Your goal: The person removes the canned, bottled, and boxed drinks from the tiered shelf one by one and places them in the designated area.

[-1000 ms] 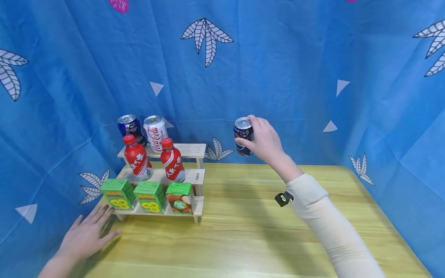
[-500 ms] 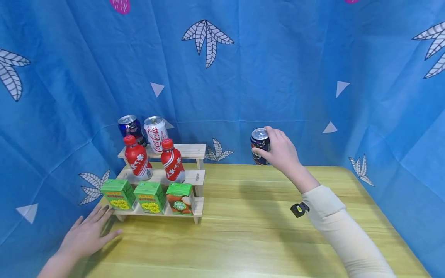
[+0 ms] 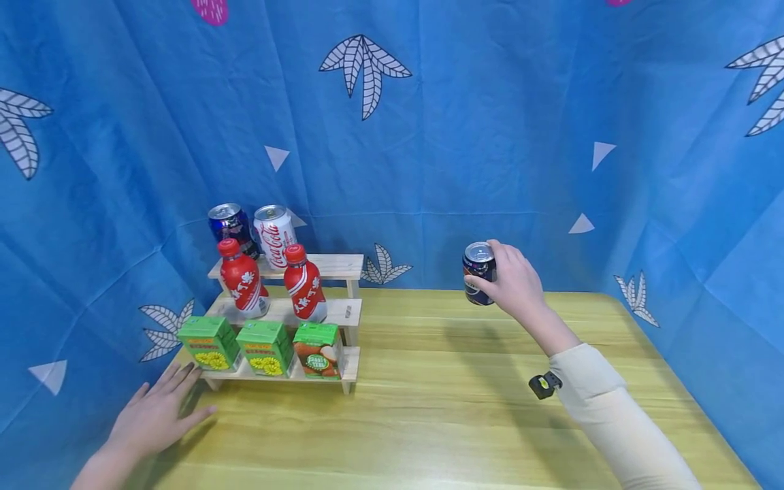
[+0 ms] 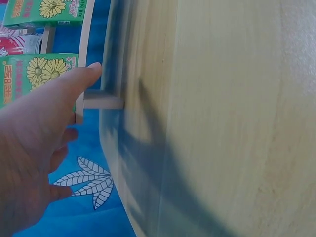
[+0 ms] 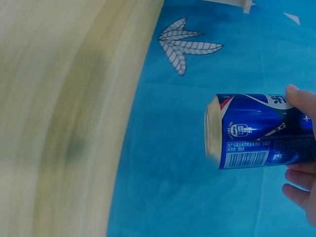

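A blue patterned curtain (image 3: 478, 122) hangs behind a pale wooden desk (image 3: 416, 415). Above the desk's far part, the right hand (image 3: 519, 282) has its fingers curled round a dark blue can (image 5: 259, 132), held roughly upright. The left hand (image 3: 150, 416) has outstretched, spread fingers beside the lowest tier of a wooden rack (image 3: 343, 312); I cannot tell whether they touch it. The rack carries two cans (image 3: 273, 238), two red bottles (image 3: 304, 289) and three green cartons (image 3: 266, 348).

Your right arm (image 3: 618, 422) extends forward, its right hand (image 3: 517, 279) raised with thumb and fingers curled in a grip. Your left hand (image 3: 150, 412) shows its back upward, fingers outstretched, thumb held apart.
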`<action>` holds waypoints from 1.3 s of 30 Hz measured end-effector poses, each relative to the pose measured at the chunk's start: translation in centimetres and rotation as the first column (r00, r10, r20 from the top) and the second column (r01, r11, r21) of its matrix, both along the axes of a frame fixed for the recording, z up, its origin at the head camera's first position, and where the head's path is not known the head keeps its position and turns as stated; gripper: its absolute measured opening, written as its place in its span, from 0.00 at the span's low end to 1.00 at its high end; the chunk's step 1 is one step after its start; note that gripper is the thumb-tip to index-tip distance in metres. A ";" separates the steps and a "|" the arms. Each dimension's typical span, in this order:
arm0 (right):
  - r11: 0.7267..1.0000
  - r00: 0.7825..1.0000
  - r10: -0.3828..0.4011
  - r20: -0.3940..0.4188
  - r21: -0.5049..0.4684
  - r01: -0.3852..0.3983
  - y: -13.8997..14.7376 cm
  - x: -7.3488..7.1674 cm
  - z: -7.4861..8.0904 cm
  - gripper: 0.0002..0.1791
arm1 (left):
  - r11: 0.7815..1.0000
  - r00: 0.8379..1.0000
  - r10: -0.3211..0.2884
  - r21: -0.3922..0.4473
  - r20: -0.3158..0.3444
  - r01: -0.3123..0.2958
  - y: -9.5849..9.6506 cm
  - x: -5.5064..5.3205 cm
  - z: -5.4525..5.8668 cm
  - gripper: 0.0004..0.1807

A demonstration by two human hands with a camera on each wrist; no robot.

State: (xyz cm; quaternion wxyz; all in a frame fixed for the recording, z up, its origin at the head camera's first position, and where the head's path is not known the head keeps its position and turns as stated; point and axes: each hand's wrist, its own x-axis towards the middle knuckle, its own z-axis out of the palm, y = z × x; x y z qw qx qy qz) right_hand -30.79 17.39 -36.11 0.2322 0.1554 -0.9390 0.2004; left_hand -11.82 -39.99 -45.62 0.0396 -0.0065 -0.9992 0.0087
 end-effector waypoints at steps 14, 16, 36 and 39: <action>0.999 0.998 -0.037 0.042 -0.025 0.038 3.6 0.3 -3.7 0.46 | 1.000 1.000 0.015 0.005 0.003 -0.015 0.2 0.0 -0.1 0.53; 0.998 0.998 -0.047 0.050 -0.030 0.048 4.1 0.3 -4.1 0.46 | 1.000 1.000 0.017 0.007 0.000 -0.017 0.2 0.0 -0.1 0.53; 0.980 0.981 -0.140 0.135 -0.119 0.157 8.6 0.5 -7.8 0.47 | 1.000 1.000 0.013 0.021 -0.016 -0.012 0.4 0.3 -0.1 0.52; 0.973 0.976 -0.160 0.145 -0.143 0.181 9.2 0.4 -8.4 0.47 | 1.000 1.000 0.013 0.023 -0.016 -0.013 0.4 0.3 -0.2 0.52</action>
